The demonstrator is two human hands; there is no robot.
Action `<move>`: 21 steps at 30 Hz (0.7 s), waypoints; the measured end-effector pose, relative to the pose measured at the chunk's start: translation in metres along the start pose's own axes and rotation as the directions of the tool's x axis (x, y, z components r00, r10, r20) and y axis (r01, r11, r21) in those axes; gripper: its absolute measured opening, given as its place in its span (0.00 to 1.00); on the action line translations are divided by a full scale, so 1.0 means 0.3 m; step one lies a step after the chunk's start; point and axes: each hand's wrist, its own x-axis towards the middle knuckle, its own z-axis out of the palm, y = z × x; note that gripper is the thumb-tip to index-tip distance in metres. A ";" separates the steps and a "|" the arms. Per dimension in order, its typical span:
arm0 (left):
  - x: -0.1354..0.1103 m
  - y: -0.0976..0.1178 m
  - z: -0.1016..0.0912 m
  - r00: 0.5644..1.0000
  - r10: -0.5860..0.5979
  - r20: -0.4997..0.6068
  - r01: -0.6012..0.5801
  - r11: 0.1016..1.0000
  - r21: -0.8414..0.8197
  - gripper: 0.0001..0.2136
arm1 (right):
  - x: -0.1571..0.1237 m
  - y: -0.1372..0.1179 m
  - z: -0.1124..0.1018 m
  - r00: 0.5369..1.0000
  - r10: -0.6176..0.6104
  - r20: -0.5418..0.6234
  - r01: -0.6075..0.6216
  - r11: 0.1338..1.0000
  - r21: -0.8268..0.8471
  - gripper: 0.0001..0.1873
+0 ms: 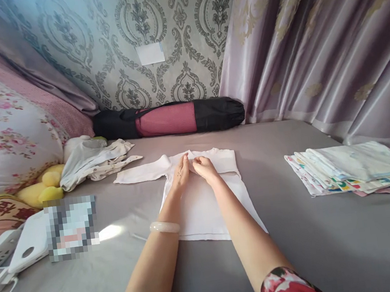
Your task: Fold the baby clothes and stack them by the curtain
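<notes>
A small white long-sleeved garment [202, 206] lies flat on the grey bed sheet [316, 235], its neck away from me and one sleeve stretched out to the left. My left hand [181, 170] rests flat near the collar with its fingers extended. My right hand [204, 167] lies beside it, fingers curled down onto the cloth at the neckline. The two hands touch each other. A pale bangle [164, 227] circles my left wrist.
A stack of folded printed cloths [356, 171] sits at the right. A heap of pale garments [93, 161] and a yellow plush toy [45, 185] lie at the left by a floral pillow [4, 131]. A black and red roll bag [168, 119] lines the wall. White devices [25, 245] sit near left.
</notes>
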 end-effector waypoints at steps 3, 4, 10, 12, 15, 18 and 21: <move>0.001 0.000 0.004 1.000 0.019 -0.023 -0.018 0.998 0.064 0.23 | -0.014 -0.015 -0.005 0.997 -0.028 0.069 0.046 0.959 -0.279 0.14; 0.003 -0.005 0.007 1.000 0.017 -0.021 -0.015 0.997 0.078 0.23 | -0.018 -0.020 -0.007 0.994 -0.039 0.101 0.071 0.941 -0.332 0.16; 0.024 -0.052 0.015 1.000 0.028 0.012 -0.029 0.986 0.163 0.17 | -0.041 -0.015 0.001 0.982 -0.089 0.166 0.168 0.811 -0.561 0.21; 0.030 -0.060 0.014 0.997 0.068 0.024 -0.071 0.983 0.168 0.17 | -0.044 0.001 0.008 0.981 -0.129 0.145 0.192 0.753 -0.630 0.22; 0.038 -0.063 0.015 0.992 0.125 0.006 -0.123 0.971 0.204 0.17 | -0.046 0.026 0.011 0.981 -0.137 0.136 0.193 0.672 -0.715 0.24; 0.043 -0.067 0.019 0.980 0.197 0.009 -0.191 0.938 0.288 0.19 | -0.047 0.042 0.005 0.991 -0.082 0.109 0.136 0.631 -0.764 0.27; 0.044 -0.077 0.025 0.973 0.229 0.033 -0.222 0.886 0.406 0.20 | -0.050 0.049 -0.009 0.994 -0.049 0.102 0.111 0.603 -0.790 0.31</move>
